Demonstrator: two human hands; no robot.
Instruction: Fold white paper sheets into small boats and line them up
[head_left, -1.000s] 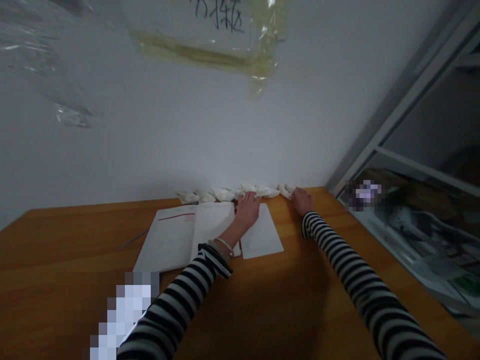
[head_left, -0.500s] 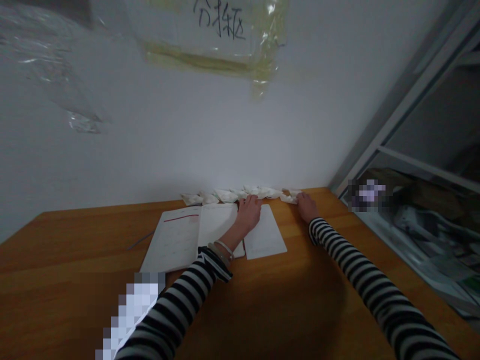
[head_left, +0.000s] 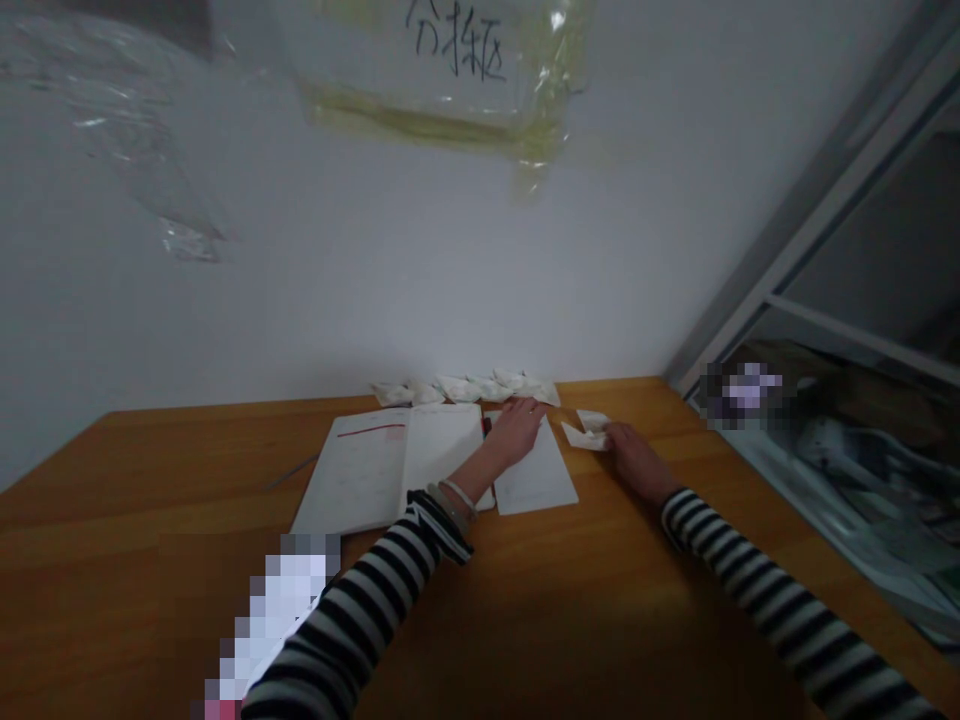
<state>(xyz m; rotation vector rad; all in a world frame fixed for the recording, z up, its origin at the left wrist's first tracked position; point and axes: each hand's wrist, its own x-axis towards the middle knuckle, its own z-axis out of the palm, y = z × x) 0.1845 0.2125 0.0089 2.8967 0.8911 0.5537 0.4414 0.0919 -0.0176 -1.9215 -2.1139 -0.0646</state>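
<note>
Along the back of the table, a row of crumpled white paper packets (head_left: 465,388) lies against the wall. My left hand (head_left: 516,430) rests at the right end of this row, fingers stretched forward and touching the packets, above a loose white sheet (head_left: 534,478). Farther right, my right hand (head_left: 636,458) pinches a forked white papery piece (head_left: 589,432) by its right end. That piece is apart from the row; what it is exactly I cannot make out. To the left of the sheet lies an open notebook (head_left: 367,470) with a red line on its left page.
The wooden table (head_left: 172,470) meets a white wall. A taped paper sign (head_left: 420,80) with handwriting hangs above, with clear tape (head_left: 187,240) at left. A white-framed rack (head_left: 840,340) stands at the right edge. A pixelated patch covers something at lower left.
My right hand has moved right and toward me, drawing the white papery piece away from the row. My left hand stays by the row. The view has shifted slightly.
</note>
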